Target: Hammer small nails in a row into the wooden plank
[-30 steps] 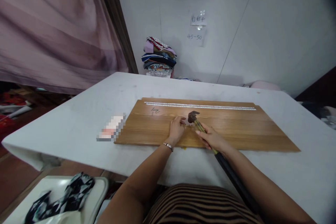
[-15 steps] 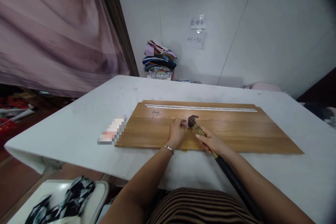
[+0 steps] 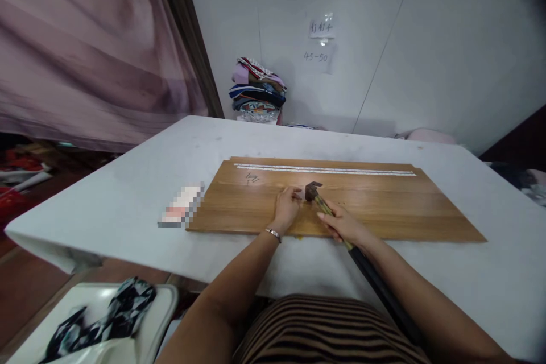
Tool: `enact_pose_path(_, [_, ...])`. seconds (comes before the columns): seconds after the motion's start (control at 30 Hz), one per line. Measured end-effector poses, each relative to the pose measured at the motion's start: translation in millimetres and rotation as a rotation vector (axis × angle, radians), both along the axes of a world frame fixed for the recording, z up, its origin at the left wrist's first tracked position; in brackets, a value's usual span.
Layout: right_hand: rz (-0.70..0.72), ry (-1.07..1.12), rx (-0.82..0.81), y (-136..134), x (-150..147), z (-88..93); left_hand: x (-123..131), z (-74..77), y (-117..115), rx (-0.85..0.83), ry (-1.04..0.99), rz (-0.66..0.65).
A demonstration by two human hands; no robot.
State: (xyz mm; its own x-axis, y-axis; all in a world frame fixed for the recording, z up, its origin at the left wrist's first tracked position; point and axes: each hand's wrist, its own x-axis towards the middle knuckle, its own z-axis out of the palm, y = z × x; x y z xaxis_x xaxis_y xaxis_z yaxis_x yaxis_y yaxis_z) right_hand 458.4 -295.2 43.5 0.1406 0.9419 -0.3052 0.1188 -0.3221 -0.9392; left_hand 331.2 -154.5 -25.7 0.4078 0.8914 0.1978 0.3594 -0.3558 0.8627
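Note:
My right hand (image 3: 342, 224) is wrapped round the handle of a claw hammer (image 3: 311, 191), gripping it partway along. The dark lower handle runs back under my right forearm. Just left of the hammer head, my left hand (image 3: 287, 206) rests on a brown wooden board (image 3: 409, 210), thumb and fingers pinched together. What those fingertips hold is too small to make out. The hammer head is right beside the fingertips, low over the board; I cannot tell whether it touches anything. Two white measuring strips (image 3: 324, 169) lie along the board's far edge, near dark handwritten marks (image 3: 252, 177).
The board lies on a white table (image 3: 140, 182). A blurred-out flat object (image 3: 181, 205) sits left of it. Folded cloths (image 3: 258, 91) are stacked beyond the far edge, by the wall. A white stool (image 3: 157, 307) with patterned fabric (image 3: 132, 301) stands lower left.
The whole view has shifted slightly, with table and board sitting a little higher in the picture. Both hands and the hammer keep nearly the same place over the board.

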Motion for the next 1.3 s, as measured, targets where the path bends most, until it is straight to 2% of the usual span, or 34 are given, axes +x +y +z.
enact_pose_path(0.2, [-0.012, 0.027, 0.027, 3.2, 0.3, 4.2, 0.7, 0.4, 0.3, -0.023, 0.001, -0.002])
enact_pose_path(0.73, [0.004, 0.007, 0.008, 0.6, 1.2, -2.2, 0.0, -0.4, 0.5, -0.007, -0.002, 0.001])
enact_pose_path(1.3, [-0.009, 0.023, 0.025, 2.0, 1.1, 2.3, 0.7, -0.3, 1.1, -0.011, 0.028, -0.005])
